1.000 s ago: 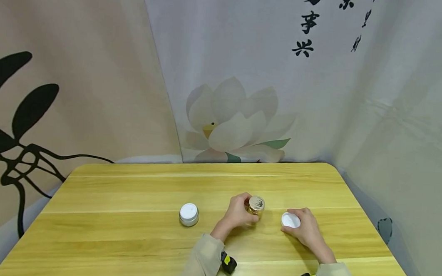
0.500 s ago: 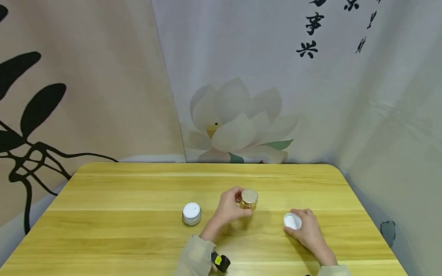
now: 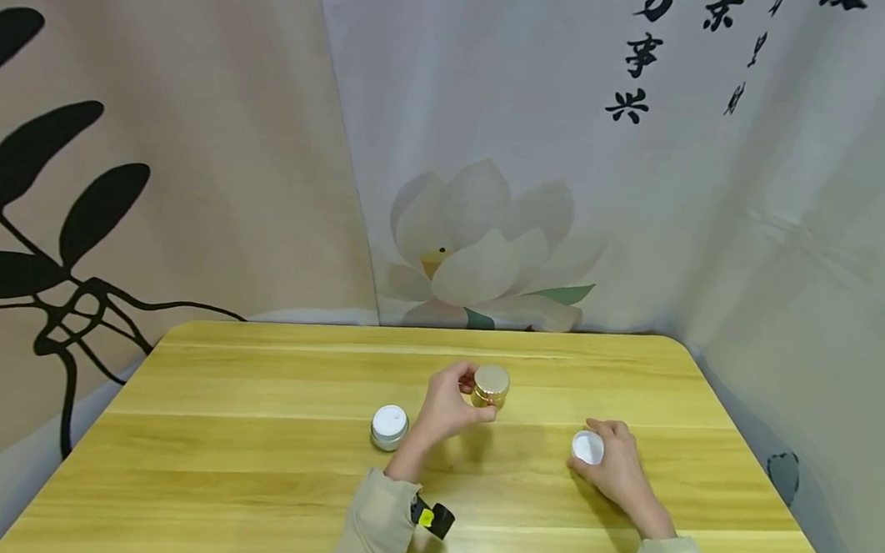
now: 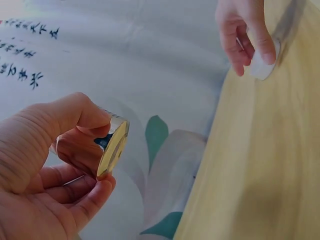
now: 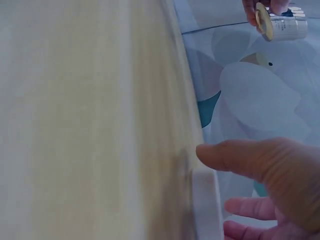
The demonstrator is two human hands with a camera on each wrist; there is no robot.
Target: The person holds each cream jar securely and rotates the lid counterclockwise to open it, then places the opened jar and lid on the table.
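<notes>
My left hand (image 3: 447,402) grips a small shiny gold jar (image 3: 490,387) by its side, thumb and fingers around it. It is held over the table, with a shadow below. Close up in the left wrist view, the jar (image 4: 85,150) has a mirror-like wall and a flat gold end. To the right, my right hand (image 3: 619,463) pinches a small round white lid (image 3: 588,448) between thumb and fingers, low over the wood. Seen edge-on in the right wrist view, the lid (image 5: 206,205) is partly cut off by the frame.
A small jar with a white top (image 3: 389,426) stands on the wooden table (image 3: 252,467), left of my left forearm. Behind the table hangs a cloth backdrop (image 3: 482,237) printed with a lotus, leaves and black characters. Both wrists carry a black camera (image 3: 436,518).
My left hand has carried the gold jar leftward and away from me, lifting it. My right hand stays nearly in place with the white lid. The head view has shifted slightly.
</notes>
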